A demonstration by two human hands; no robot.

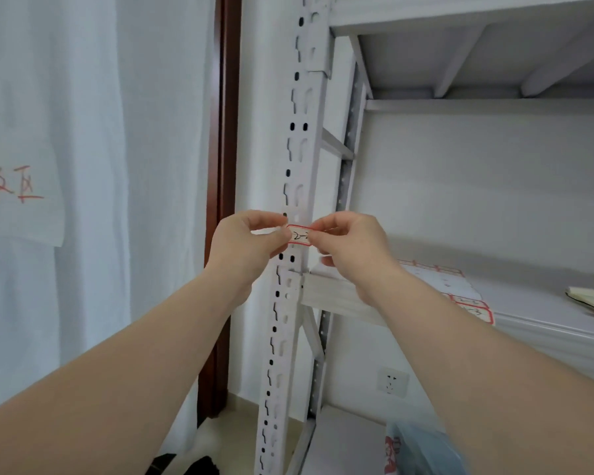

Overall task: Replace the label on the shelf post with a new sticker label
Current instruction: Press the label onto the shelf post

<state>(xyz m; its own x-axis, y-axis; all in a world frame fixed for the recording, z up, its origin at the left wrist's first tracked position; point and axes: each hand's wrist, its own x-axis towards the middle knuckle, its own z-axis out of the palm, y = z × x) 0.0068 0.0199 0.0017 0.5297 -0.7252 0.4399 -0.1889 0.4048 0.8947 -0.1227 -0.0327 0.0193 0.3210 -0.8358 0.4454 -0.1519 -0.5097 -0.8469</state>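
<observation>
A small white sticker label (299, 235) with a red border and handwritten black marks lies across the front of the white slotted shelf post (297, 149). My left hand (251, 241) pinches its left end between thumb and fingers. My right hand (348, 245) pinches its right end. Both hands meet at the post, just above where the shelf beam joins it. Whether the label is stuck to the post or just held against it cannot be told. My fingers hide both ends of the label.
A sheet of red-bordered sticker labels (460, 293) lies on the white shelf (528, 303) to the right, with a notebook (590, 296) further right. A white curtain (83, 166) and a dark door frame (225, 166) stand left of the post. A bluish bag (426, 447) sits on the lower shelf.
</observation>
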